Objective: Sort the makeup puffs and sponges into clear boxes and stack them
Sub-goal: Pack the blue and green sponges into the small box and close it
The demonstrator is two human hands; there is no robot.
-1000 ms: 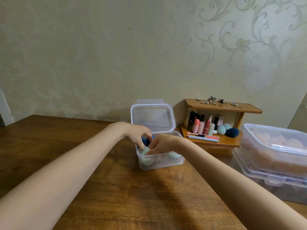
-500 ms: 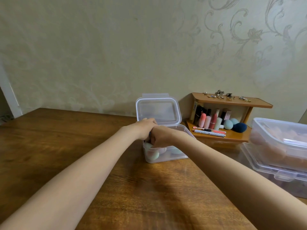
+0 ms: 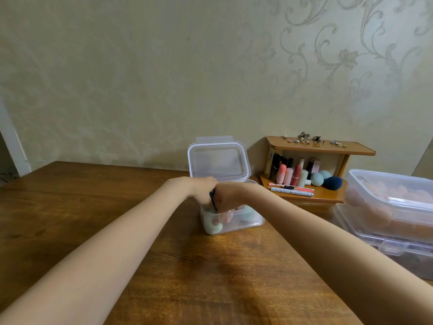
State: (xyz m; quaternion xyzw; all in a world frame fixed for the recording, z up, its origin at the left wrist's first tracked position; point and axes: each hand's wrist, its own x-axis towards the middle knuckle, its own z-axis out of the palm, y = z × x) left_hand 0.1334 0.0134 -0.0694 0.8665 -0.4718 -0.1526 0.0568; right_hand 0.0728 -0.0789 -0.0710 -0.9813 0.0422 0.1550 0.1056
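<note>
Head view, left to right: the wooden table [image 3: 93, 207] runs out bare on the left, and both forearms reach in toward the small clear box [image 3: 234, 225] at the middle. Its hinged lid [image 3: 219, 160] stands upright behind it against the wall. The left hand [image 3: 201, 191] and right hand [image 3: 230, 195] meet knuckle to knuckle over the box mouth, fingers dipping down inside among the sponges. A dark blue sponge [image 3: 212, 198] shows as a sliver between the two hands; whether either hand pinches it or only presses it I cannot tell, since the fingers are hidden by the backs of the hands. Mint green sponges [image 3: 212, 227] lie against the front wall of the box.

The step looks like tucking the sponges down so the lid can shut. Doing it well probably means pressing them evenly below the rim, keeping the box steady, and pulling the fingers out before swinging the lid over.

Further right, a small wooden shelf [image 3: 316, 148] holds lipsticks and more sponges [image 3: 324, 179]. At the far right two larger clear boxes [image 3: 386, 207] sit stacked.
</note>
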